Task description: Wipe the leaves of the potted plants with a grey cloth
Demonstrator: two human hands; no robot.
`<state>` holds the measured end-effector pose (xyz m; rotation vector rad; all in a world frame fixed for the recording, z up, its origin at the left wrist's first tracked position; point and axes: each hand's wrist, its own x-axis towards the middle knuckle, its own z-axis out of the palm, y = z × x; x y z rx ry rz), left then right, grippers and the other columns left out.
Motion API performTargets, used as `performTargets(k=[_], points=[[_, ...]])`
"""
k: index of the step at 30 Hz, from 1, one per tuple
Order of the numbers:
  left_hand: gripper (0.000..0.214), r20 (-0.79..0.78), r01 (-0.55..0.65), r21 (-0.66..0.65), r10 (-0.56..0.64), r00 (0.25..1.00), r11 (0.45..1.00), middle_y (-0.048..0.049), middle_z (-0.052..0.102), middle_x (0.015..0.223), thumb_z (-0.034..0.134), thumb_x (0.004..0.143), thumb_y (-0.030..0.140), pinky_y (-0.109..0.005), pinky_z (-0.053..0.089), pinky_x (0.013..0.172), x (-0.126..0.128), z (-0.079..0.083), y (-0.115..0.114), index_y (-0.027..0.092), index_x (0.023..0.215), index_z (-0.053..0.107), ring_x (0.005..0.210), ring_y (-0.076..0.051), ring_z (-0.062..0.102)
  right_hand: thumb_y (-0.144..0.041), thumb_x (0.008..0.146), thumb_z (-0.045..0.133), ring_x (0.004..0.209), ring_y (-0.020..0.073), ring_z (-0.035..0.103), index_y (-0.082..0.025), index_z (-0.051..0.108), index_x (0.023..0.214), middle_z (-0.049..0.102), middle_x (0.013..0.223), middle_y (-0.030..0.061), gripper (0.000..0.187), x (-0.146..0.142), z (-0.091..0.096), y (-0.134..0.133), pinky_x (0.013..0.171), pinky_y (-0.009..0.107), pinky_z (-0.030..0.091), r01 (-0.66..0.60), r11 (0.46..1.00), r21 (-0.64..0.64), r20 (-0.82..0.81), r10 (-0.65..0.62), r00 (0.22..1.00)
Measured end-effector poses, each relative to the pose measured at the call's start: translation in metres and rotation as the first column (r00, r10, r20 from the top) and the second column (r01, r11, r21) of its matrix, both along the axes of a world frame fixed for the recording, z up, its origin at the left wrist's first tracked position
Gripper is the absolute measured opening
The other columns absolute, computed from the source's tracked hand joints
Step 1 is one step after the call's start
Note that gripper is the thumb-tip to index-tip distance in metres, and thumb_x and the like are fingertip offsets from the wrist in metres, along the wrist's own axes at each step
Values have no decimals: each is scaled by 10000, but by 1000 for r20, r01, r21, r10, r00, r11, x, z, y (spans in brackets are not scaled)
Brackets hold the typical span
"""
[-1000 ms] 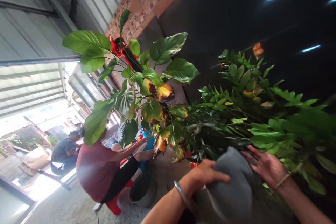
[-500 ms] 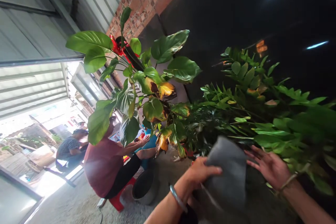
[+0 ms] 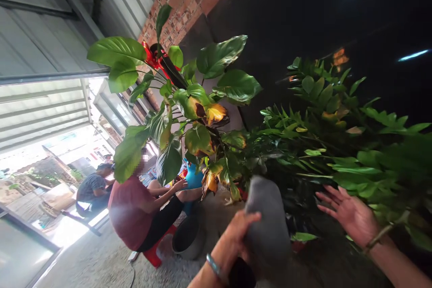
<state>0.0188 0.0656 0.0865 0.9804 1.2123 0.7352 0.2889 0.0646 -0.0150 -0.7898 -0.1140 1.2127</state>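
Low in the middle, my left hand (image 3: 238, 234) grips a flat grey piece with rounded corners (image 3: 266, 220); the thumb lies over its face, and a bracelet circles the wrist. Whether it is cloth or a stiff sheet, I cannot tell. My right hand (image 3: 349, 213) is apart from it, palm up with fingers spread, holding nothing. Just over that hand hangs the green foliage of a leafy plant (image 3: 357, 162), and a stem crosses the wrist. To the left rises a big-leaved plant (image 3: 199, 139) with some yellow and brown leaves.
A person in a red shirt (image 3: 131, 213) sits on a red stool (image 3: 153, 256) beside a dark bucket (image 3: 189, 238). Farther back another person (image 3: 92, 189) sits near the bright opening. A dark glossy wall (image 3: 303, 13) stands behind the plants, next to brickwork (image 3: 192, 0).
My left hand has moved left with the grey piece, away from my right hand. My right hand stays open in nearly the same place. The seated person's hands have shifted slightly.
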Motion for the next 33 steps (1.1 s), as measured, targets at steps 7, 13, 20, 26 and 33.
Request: performTargets(k=[7,13,20,26,33], points=[[410,97,-54,160,38,995,986,-32,709,643,887,419,378,-245,457,586,-16,66,2,138,713,730,537,-134,588,-476,636,648,1102,405,615,-335,632,698,733,875,59,154,5,0,-3,912,682,456,12,1000,22,76,-14,997],[142,215,-450,180,412,886,875,-11,671,576,622,764,205,-260,488,680,-9,73,53,162,633,660,536,-133,593,-474,679,654,1150,397,595,-335,642,727,702,802,47,147,-2,6,-5,1019,687,368,23,1000,-18,35,-22,999],[306,-128,19,-52,-25,991,998,-55,711,639,843,464,292,-309,473,677,-33,0,-9,111,688,740,589,-186,618,-513,646,637,1046,413,633,-336,631,697,704,789,67,184,6,0,-4,915,688,456,7,1000,-22,64,-6,998],[403,84,-261,275,247,965,925,-31,720,682,849,490,397,-285,499,654,-34,63,33,157,782,710,602,-169,646,-539,698,636,1141,421,592,-362,663,708,716,950,98,179,4,-4,-2,846,594,527,-2,1000,-9,109,3,994],[334,-60,-102,137,111,992,985,-59,716,654,827,437,338,-331,488,698,-13,6,34,127,679,731,602,-190,625,-516,675,638,1017,391,652,-321,647,800,722,1024,71,232,-1,-3,-2,791,593,554,-19,999,28,162,15,987]])
